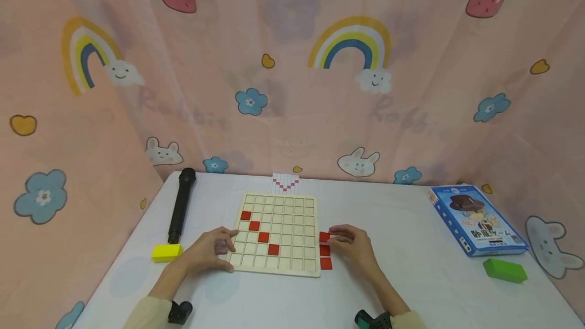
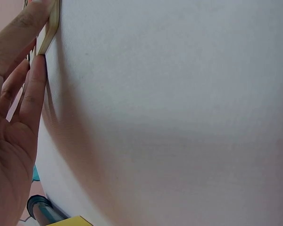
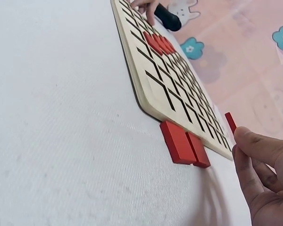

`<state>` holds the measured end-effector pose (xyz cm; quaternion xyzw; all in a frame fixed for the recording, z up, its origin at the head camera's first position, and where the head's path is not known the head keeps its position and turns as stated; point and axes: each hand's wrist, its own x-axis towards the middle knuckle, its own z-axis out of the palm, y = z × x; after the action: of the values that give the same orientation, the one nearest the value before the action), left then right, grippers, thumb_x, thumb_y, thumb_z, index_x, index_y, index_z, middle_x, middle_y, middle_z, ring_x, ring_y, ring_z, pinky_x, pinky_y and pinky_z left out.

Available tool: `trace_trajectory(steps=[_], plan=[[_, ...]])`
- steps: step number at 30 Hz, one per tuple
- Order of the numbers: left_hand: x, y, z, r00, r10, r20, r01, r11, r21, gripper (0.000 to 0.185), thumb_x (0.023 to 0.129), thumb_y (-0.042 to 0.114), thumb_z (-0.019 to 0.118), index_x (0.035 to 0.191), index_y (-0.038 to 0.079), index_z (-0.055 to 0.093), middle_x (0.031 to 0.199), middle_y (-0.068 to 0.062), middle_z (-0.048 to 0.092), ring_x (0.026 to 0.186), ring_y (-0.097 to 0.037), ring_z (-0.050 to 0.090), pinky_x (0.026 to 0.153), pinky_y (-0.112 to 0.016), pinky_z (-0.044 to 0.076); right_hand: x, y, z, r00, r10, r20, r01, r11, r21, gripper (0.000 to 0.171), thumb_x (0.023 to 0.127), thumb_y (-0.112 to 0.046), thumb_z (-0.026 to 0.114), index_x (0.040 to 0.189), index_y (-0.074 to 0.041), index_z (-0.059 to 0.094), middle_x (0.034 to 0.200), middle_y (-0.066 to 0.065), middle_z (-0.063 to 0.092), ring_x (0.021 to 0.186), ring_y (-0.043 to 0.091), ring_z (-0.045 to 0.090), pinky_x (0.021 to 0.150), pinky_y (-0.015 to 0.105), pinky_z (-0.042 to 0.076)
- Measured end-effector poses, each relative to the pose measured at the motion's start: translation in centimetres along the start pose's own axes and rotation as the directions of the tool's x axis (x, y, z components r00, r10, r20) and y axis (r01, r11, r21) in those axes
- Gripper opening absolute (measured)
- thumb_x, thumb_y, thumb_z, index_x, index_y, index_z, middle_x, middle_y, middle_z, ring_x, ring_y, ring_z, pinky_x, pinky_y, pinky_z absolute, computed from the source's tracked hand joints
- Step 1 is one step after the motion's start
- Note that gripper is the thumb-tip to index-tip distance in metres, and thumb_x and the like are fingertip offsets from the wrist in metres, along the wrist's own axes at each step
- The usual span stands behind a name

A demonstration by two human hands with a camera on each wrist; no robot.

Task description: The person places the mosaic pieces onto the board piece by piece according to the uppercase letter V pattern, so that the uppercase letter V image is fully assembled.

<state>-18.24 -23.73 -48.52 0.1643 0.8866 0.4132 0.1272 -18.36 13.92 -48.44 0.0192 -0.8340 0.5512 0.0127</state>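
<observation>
A pale grid board [image 1: 297, 266] lies on the table with several red square tiles [image 1: 263, 237] set in a diagonal line of its cells. My left hand [image 1: 207, 250] touches the board's left side, thumb at the near corner and relaxed fingers along the edge. Beyond the right edge, my right hand [image 1: 354, 248] pinches a red tile [image 3: 230, 122] between thumb and fingers, lifted off the table. Two more red tiles [image 3: 178, 143] lie side by side against the board's edge, just below that hand in the head view.
A small card [image 1: 285, 183] with a red V-shaped pattern stands behind the board. To the left lie a black microphone [image 1: 181, 207] and a yellow block [image 1: 166, 253]. A blue box [image 1: 477, 220] and a green block [image 1: 505, 270] are at the right. A printed curtain hangs behind the table.
</observation>
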Motion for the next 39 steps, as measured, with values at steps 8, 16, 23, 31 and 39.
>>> trace_trajectory(steps=[8, 16, 23, 31, 39], plan=[[-0.2, -0.2, 0.0, 1.000, 0.007, 0.008, -0.006, 1.000, -0.019, 0.035, 0.063, 0.021, 0.089, 0.086, 0.017, 0.063, 0.138, -0.012, 0.051, 0.131, -0.040, 0.040, 0.100, -0.035, 0.047, 0.7, -0.4, 2.0, 0.999, -0.006, 0.032, 0.005, 0.999, 0.034, 0.027, 0.080, -0.002, 0.075, 0.106, 0.000, 0.067, 0.102, 0.011, 0.069, 0.088, 0.023, 0.069, 0.079, 0.028, 0.059], [-0.2, -0.3, 0.0, 1.000, 0.005, 0.006, -0.005, 1.000, -0.009, 0.035, 0.064, 0.022, 0.089, 0.085, 0.017, 0.062, 0.138, -0.012, 0.051, 0.131, -0.041, 0.040, 0.100, -0.035, 0.047, 1.0, -1.5, 4.1, 0.994, -0.072, 0.083, 0.072, 0.997, 0.003, 0.029, 0.074, -0.001, 0.079, 0.101, 0.000, 0.068, 0.094, 0.008, 0.070, 0.080, 0.020, 0.068, 0.073, 0.026, 0.059], [-0.1, -0.4, 0.1, 1.000, 0.000, 0.002, 0.000, 1.000, -0.008, 0.035, 0.063, 0.021, 0.089, 0.085, 0.016, 0.062, 0.138, -0.013, 0.051, 0.131, -0.041, 0.040, 0.099, -0.033, 0.048, 1.3, -2.3, 5.5, 0.982, -0.149, 0.117, 0.158, 0.985, -0.067, 0.028, 0.072, 0.003, 0.079, 0.097, 0.004, 0.067, 0.090, 0.011, 0.069, 0.076, 0.020, 0.067, 0.069, 0.025, 0.059], [-0.1, -0.3, -0.1, 1.000, 0.025, 0.005, -0.025, 1.000, -0.011, 0.035, 0.063, 0.021, 0.089, 0.085, 0.017, 0.061, 0.138, -0.013, 0.051, 0.132, -0.040, 0.039, 0.100, -0.034, 0.047, 1.6, -2.1, 6.5, 0.972, -0.199, 0.125, 0.210, 0.975, -0.078, 0.026, 0.072, 0.005, 0.079, 0.095, 0.005, 0.066, 0.088, 0.013, 0.068, 0.073, 0.019, 0.066, 0.065, 0.020, 0.058], [-0.1, -0.3, 0.0, 1.000, 0.027, 0.004, -0.027, 1.000, -0.004, 0.034, 0.064, 0.021, 0.089, 0.085, 0.018, 0.061, 0.138, -0.013, 0.051, 0.132, -0.040, 0.040, 0.098, -0.033, 0.049, 1.7, -2.4, 7.4, 0.967, -0.215, 0.138, 0.226, 0.972, -0.068, 0.026, 0.074, 0.004, 0.078, 0.097, 0.006, 0.066, 0.090, 0.014, 0.068, 0.076, 0.019, 0.066, 0.067, 0.022, 0.059]])
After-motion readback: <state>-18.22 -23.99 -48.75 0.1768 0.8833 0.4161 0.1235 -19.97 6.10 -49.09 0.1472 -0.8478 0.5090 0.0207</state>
